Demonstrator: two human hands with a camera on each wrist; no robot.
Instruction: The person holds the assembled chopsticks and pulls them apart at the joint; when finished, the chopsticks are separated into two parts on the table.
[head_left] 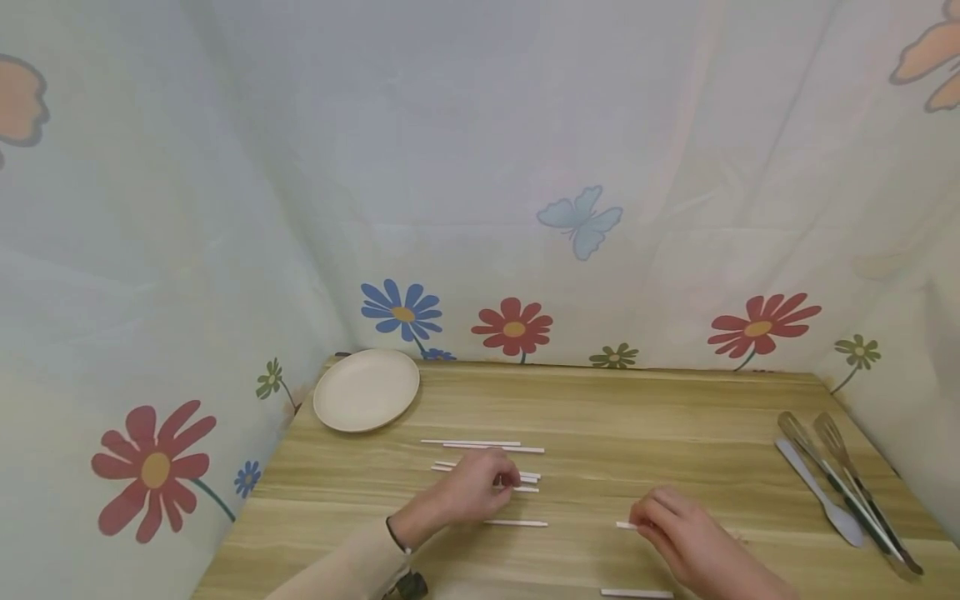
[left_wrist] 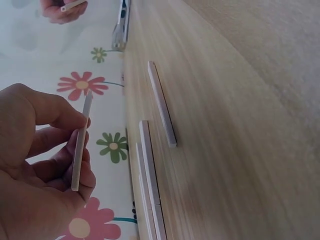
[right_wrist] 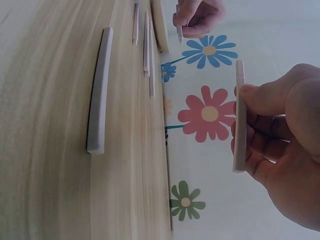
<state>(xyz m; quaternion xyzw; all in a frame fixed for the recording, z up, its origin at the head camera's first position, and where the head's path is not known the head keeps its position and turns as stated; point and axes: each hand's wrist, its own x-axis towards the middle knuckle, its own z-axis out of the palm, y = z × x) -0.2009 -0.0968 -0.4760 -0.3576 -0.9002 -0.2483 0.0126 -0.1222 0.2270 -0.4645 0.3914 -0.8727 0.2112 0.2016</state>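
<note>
My left hand (head_left: 474, 487) pinches a thin white chopstick (left_wrist: 79, 155) between thumb and fingertips, above the wooden table (head_left: 600, 417). My right hand (head_left: 686, 537), farther right, pinches another white chopstick (right_wrist: 240, 135); its end shows past the fingers in the head view. Around the left hand several white chopsticks (head_left: 495, 449) lie roughly parallel, left to right, partly hidden by that hand. A single chopstick (head_left: 525, 523) rests just nearer than the left hand. Below the right hand one more chopstick (head_left: 636, 593) lies at the bottom of the head view.
A round cream plate (head_left: 367, 390) sits at the table's back left corner. On the right side lie a pale spoon (head_left: 821, 496) and long metal utensils (head_left: 862, 492) that look like tongs. Flower-printed cloth (head_left: 450, 167) hangs behind and beside the table.
</note>
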